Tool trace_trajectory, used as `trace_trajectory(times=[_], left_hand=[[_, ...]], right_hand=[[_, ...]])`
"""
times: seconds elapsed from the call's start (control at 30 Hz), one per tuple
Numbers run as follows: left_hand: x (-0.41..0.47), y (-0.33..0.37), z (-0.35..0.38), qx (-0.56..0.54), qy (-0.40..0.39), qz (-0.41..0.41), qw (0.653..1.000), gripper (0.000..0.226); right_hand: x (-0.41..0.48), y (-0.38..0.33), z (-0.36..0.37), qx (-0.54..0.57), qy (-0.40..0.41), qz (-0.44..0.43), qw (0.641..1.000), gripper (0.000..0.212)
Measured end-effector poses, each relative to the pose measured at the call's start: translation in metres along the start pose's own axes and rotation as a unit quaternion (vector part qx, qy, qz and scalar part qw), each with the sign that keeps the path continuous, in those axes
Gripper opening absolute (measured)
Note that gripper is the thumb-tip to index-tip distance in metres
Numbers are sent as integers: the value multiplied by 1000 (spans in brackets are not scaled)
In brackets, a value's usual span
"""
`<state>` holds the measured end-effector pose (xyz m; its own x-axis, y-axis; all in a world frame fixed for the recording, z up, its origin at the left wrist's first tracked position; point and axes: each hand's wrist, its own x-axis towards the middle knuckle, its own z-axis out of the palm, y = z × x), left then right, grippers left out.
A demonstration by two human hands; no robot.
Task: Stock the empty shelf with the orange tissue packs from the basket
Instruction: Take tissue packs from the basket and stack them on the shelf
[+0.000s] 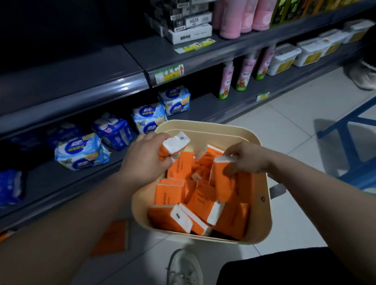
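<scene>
Your left hand (145, 160) is curled round one orange tissue pack (175, 145), lifted just above the far left corner of the basket (266, 150), with the pack's white end turned up. Your right hand (245, 156) pinches the top of a second pack (222, 180), which stands on end against the basket's right wall, among the others. The basket is a beige tub with rounded corners that stands on the tiled floor (280, 124) just in front of the shelving. It holds a loose heap of orange packs (202, 199): some lie flat, some lean on edge, and two at the near edge show white faces. One more orange pack (111, 238) lies outside it, near the left wall of the basket; whether it rests on the floor or on the shelving base cannot be told. The empty shelf (66, 87) is the dark one at upper left, and nothing orange sits on it. The shelf below carries blue-and-white wrapped packs (81, 152) along its front edge. Your pale shoe (184, 271) is on the floor at the basket's near side.
</scene>
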<state>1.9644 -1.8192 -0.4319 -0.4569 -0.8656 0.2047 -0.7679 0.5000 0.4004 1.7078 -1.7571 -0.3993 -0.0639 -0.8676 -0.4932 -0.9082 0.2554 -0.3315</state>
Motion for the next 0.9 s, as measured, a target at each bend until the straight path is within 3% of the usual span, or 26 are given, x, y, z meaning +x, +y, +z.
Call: trace_trajectory(times=[0.23,0.33,0.5,0.67,0.9], left_hand=[[-8,-12,-75,-36,68,-28,997,32],[-19,-27,-109,-51,90,-35,994,33],[-39,-54,-165,-97,117,-64,986,26],[-66,-87,-212,-55,170,-144,973,31],[-101,-117,-253,-44,198,-169,965,36]], right_hand=[[-16,-57,-26,138,204,-52,968,56],[-19,-94,-34,177,245,-54,952,34],[-29,-169,-48,282,221,-120,926,19],[-35,-235,-60,307,207,-183,911,15],[-28,-278,-43,383,191,-172,888,28]])
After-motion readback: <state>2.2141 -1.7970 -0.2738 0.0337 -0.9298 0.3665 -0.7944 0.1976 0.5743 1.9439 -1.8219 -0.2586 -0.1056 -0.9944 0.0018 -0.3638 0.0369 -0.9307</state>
